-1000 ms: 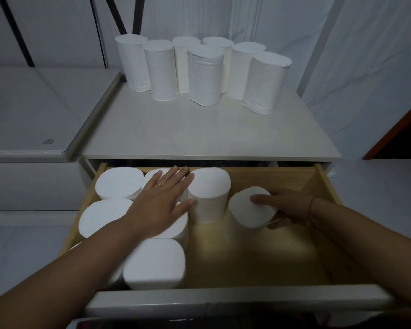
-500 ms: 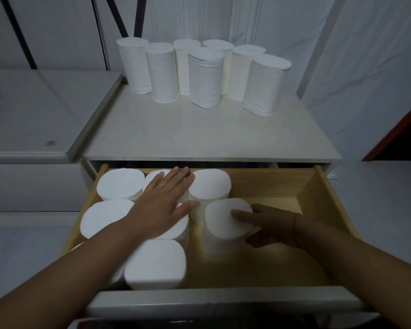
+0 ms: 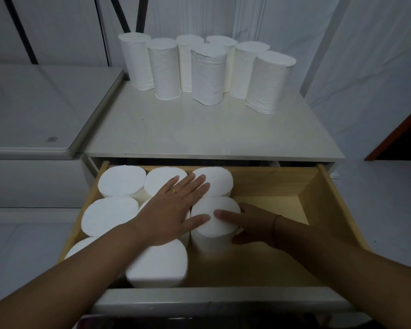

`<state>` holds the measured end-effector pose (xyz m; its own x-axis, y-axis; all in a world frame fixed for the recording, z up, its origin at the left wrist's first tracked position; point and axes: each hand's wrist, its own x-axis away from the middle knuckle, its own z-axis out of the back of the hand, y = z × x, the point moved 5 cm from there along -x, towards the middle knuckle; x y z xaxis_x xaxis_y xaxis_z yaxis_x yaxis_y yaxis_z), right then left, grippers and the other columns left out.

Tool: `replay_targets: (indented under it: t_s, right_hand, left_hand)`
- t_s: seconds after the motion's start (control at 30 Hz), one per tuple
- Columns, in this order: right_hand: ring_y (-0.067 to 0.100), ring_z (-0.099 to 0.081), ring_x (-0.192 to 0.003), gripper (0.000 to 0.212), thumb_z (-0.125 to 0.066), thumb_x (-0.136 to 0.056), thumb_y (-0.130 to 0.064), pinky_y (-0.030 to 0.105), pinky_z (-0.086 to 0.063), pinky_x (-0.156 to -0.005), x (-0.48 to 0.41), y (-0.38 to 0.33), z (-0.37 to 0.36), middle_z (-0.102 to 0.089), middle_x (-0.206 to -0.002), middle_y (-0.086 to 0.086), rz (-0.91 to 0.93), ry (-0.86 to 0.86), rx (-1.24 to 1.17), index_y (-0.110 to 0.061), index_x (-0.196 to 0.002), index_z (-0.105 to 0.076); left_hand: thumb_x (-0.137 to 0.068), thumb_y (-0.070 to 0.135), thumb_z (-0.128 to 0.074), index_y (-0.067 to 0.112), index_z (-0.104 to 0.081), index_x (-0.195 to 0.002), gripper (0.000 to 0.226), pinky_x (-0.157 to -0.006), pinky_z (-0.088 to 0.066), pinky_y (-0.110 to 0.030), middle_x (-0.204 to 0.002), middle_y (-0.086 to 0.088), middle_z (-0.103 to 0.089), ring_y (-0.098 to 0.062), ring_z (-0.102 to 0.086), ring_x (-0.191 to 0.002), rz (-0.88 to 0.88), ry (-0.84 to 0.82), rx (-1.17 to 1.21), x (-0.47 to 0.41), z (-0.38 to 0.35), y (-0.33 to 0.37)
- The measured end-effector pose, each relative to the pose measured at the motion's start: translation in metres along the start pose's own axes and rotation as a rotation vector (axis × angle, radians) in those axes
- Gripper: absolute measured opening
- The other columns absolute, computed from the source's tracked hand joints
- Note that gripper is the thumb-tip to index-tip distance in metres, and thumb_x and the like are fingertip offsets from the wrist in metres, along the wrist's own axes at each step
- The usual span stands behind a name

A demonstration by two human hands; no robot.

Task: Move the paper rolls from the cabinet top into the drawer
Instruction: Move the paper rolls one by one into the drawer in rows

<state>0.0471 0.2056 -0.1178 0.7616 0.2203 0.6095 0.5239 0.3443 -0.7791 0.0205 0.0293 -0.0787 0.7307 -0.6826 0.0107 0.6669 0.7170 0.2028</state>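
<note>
Right grip (image 3: pixel 249 222) curls round the upright roll (image 3: pixel 212 218) in the drawer (image 3: pixel 328 210), left grip (image 3: pixel 173 210) flat and spread across the packed rolls (image 3: pixel 121 180) (good brace): I'd nudge it snug against its neighbours before letting go; seven rolls (image 3: pixel 208 74) wait on the cabinet top (image 3: pixel 199 134).

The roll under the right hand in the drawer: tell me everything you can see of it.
The roll is plain white paper, a short cylinder with a flat top showing no core hole. It stands upright on the drawer floor, close in front of a back-row roll. The right hand grips it, one digit on top, the others round its right side; the left hand's thumb tip rests on its top left edge.
</note>
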Motion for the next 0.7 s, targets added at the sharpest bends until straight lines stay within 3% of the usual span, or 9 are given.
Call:
replay_targets:
  t_s: [0.13, 0.27, 0.37, 0.5, 0.7]
  right_hand:
    - [0.025, -0.053, -0.112, 0.057, -0.06, -0.083, -0.047, 0.033, -0.054, -0.084, -0.001, -0.001, -0.003, -0.052, -0.126, 0.004, 0.005, -0.001, -0.003, -0.024, -0.13, -0.04]
    - [0.023, -0.054, -0.107, 0.054, -0.06, -0.082, -0.048, 0.03, -0.055, -0.08, 0.0, -0.001, -0.003, -0.051, -0.127, 0.004, -0.001, -0.01, 0.007, -0.026, -0.126, -0.039]
    - [0.023, -0.052, -0.107, 0.076, -0.063, -0.076, -0.053, 0.034, -0.053, -0.081, -0.002, -0.002, 0.001, -0.044, -0.129, 0.001, -0.01, 0.027, 0.036, -0.028, -0.137, -0.024]
    - [0.017, -0.049, -0.111, 0.086, -0.07, -0.075, -0.042, 0.033, -0.054, -0.079, -0.005, -0.021, 0.005, -0.04, -0.13, -0.006, 0.257, 0.079, 0.036, -0.04, -0.141, -0.014]
    - [0.014, -0.051, -0.113, 0.085, -0.072, -0.078, -0.03, 0.025, -0.054, -0.079, -0.007, -0.032, 0.005, -0.042, -0.136, -0.002, 0.466, 0.154, 0.118, -0.034, -0.142, -0.015]
  left_hand:
    - [-0.09, 0.065, -0.011, 0.033, 0.003, -0.149, 0.069, -0.118, 0.008, -0.033, -0.157, 0.014, 0.011, -0.001, 0.02, -0.141, -0.007, 0.01, -0.004, 0.0, 0.0, 0.0]
    - [-0.091, 0.063, -0.012, 0.034, 0.001, -0.149, 0.066, -0.117, 0.011, -0.028, -0.157, 0.015, 0.01, 0.001, 0.02, -0.14, -0.003, 0.031, 0.017, 0.0, 0.0, -0.001]
    - [-0.091, 0.064, -0.012, 0.034, 0.001, -0.149, 0.066, -0.115, 0.015, -0.025, -0.156, 0.016, 0.01, 0.002, 0.021, -0.14, -0.002, 0.041, 0.012, -0.001, 0.0, -0.002]
    - [-0.092, 0.064, -0.013, 0.033, -0.002, -0.15, 0.066, -0.116, 0.013, -0.027, -0.157, 0.014, 0.008, 0.0, 0.019, -0.141, 0.018, 0.06, 0.022, -0.001, -0.002, -0.004]
    - [-0.092, 0.065, -0.011, 0.033, -0.001, -0.15, 0.067, -0.114, 0.015, -0.024, -0.157, 0.014, 0.009, 0.0, 0.019, -0.141, 0.024, 0.078, 0.005, -0.001, -0.004, -0.007]
